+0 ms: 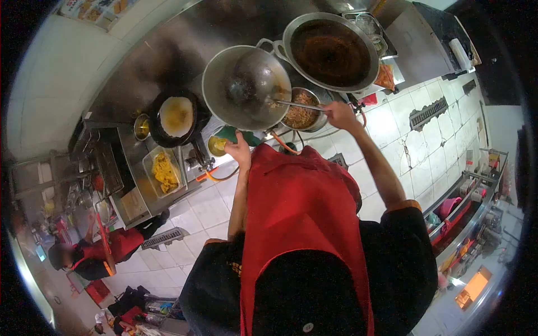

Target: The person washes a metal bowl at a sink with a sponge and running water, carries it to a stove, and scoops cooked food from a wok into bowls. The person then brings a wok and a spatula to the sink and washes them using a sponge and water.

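The right hand grips a metal utensil, long axis nearly crosswise, pointing toward 9 o'clock inside the pot; the left hand clasps green cloth at its 6-o'clock rim.

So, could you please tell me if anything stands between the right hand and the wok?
A pot of food lies between the right hand and the wok, but the utensil passes over it; nothing visible blocks it.

Metal utensil reaches into wok; green cloth alongside.
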Demonstrator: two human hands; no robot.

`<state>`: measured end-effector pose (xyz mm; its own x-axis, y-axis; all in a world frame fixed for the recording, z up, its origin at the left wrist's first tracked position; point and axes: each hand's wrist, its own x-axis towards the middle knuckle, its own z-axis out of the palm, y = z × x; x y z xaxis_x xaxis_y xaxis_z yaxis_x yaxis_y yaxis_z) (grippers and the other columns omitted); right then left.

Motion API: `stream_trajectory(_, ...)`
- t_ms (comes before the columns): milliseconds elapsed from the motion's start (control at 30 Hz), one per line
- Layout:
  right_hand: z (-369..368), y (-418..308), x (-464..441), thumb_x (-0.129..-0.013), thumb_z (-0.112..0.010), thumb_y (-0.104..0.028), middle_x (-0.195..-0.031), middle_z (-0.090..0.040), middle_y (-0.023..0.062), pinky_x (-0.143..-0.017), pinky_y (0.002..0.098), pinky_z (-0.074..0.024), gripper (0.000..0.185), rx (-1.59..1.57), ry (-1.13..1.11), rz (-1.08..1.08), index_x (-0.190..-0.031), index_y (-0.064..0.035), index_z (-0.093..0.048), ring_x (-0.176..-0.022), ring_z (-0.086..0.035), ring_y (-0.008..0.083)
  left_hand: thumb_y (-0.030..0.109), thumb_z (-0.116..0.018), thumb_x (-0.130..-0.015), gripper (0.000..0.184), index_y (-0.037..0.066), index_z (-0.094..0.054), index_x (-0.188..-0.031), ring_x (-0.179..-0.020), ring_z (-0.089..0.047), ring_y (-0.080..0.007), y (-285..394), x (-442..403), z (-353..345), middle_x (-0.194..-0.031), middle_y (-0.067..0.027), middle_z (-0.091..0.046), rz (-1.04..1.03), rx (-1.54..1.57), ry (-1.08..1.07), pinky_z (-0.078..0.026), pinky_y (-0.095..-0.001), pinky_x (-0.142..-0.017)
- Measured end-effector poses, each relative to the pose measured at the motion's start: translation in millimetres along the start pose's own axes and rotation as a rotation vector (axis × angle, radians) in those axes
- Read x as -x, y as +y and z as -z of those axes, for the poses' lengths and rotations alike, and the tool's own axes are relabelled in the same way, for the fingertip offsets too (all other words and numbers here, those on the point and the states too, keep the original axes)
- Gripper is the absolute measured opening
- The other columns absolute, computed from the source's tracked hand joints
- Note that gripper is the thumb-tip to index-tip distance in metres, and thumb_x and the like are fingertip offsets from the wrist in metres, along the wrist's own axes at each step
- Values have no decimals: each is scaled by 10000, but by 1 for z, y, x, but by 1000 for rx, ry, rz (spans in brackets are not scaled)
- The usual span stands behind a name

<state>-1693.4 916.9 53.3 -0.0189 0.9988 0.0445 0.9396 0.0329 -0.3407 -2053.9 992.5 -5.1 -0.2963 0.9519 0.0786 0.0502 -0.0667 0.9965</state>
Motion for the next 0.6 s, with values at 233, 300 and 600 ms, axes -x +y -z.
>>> stream_trajectory(233, 126, 13, 22, -775, -603, -144, -756, -618, 91, -635, 422, -482, 289, 17, -211, -189, -1030, -228, -711, -745, -607, 291, 62, -623, -849, 139, -77, -623, -859, -723, -577, -129, 8, 0, 3, -814, -74, -663, 3, -148, -10, -447, -286, -636)
stream_trajectory(300, 110, 24, 24, -776, -607, -150, -753, -614, 92, -638, 423, -483, 292, -34, -71, -127, -1034, -238, -711, -733, -603, 291, 58, -622, -847, 133, -74, -624, -859, -726, -577, -130, 3, 0, 6, -814, -73, -663, 16, -157, -9, -449, -286, -643)
stream_trajectory(600, -18, -64, -45, -776, -600, -237, -840, -651, 125, -709, 424, -511, 290, -374, 21, -383, -1046, -236, -706, -793, -630, 319, 125, -682, -833, 390, -20, -460, -548, -512, -394, -59, -14, -4, 5, -529, 9, -477, -205, -190, 59, -261, -319, -415)
